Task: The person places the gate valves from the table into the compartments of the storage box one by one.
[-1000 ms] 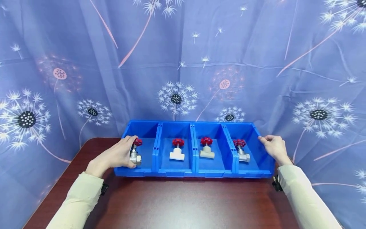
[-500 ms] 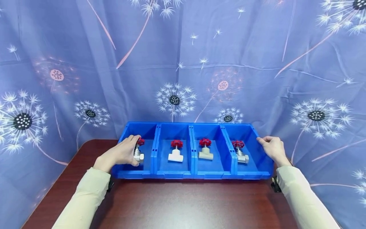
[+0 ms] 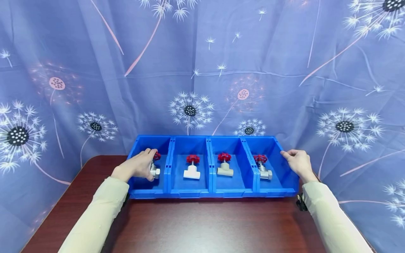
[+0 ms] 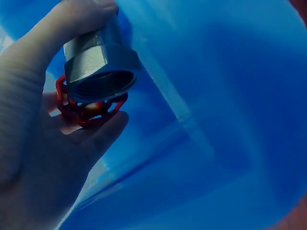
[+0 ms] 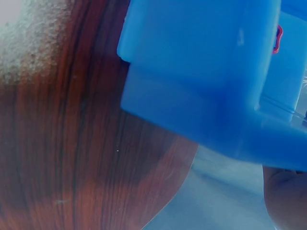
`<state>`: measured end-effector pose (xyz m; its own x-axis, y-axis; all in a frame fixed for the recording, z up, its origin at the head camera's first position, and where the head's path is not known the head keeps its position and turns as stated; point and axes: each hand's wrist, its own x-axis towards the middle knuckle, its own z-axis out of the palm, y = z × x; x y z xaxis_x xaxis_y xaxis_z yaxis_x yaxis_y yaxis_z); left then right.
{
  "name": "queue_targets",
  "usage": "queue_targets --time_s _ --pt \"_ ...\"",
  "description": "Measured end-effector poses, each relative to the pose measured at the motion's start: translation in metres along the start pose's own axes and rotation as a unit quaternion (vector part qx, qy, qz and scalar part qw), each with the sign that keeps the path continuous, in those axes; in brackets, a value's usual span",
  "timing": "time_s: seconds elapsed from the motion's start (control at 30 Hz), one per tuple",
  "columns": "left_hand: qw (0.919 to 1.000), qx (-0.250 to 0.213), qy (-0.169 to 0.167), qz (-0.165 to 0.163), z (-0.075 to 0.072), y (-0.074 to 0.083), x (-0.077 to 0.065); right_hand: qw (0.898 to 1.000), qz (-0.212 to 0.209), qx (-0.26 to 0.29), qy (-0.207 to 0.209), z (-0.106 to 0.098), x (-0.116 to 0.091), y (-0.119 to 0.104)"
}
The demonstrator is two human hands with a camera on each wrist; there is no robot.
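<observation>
In the head view, my left hand [image 3: 139, 165] is in the leftmost compartment of a blue four-part bin [image 3: 198, 194], holding a silver metal gate valve [image 3: 155, 171] with a red handwheel. The left wrist view shows the valve's threaded hex end [image 4: 103, 72] facing the camera, with the thumb on its body and fingers around the red handwheel [image 4: 86, 115]. At the bin's right end, my right hand [image 3: 299, 163] grips the side wall's rim. Only a dark part of that hand [image 5: 285, 196] shows beyond the bin wall [image 5: 192, 96] in the right wrist view.
The other compartments hold a white tee-shaped valve [image 3: 191, 172], a beige one [image 3: 225, 170] and a second metal valve [image 3: 265, 172], all with red handwheels. The bin stands on a dark red-brown wooden table [image 3: 209, 225]. A blue dandelion-print curtain [image 3: 152, 102] hangs close behind.
My left hand has shifted right within its compartment, carrying the gate valve nearer the divider. The right hand keeps its place on the bin wall. The head view has turned slightly right.
</observation>
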<state>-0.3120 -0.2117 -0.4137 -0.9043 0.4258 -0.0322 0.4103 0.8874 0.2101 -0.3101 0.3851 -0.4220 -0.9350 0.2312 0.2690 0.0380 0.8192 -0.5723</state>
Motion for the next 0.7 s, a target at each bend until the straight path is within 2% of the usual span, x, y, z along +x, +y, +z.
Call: queue_targets --time_s 0.3,0.7 --pt "0.9990 0.002 -0.035 -0.027 0.008 -0.006 0.008 1.000 0.009 0.004 -0.004 0.000 0.002 -0.003" --pt "0.9986 0.002 -0.044 -0.029 0.015 -0.006 0.011 1.000 0.015 0.005 -0.005 0.001 0.000 -0.001"
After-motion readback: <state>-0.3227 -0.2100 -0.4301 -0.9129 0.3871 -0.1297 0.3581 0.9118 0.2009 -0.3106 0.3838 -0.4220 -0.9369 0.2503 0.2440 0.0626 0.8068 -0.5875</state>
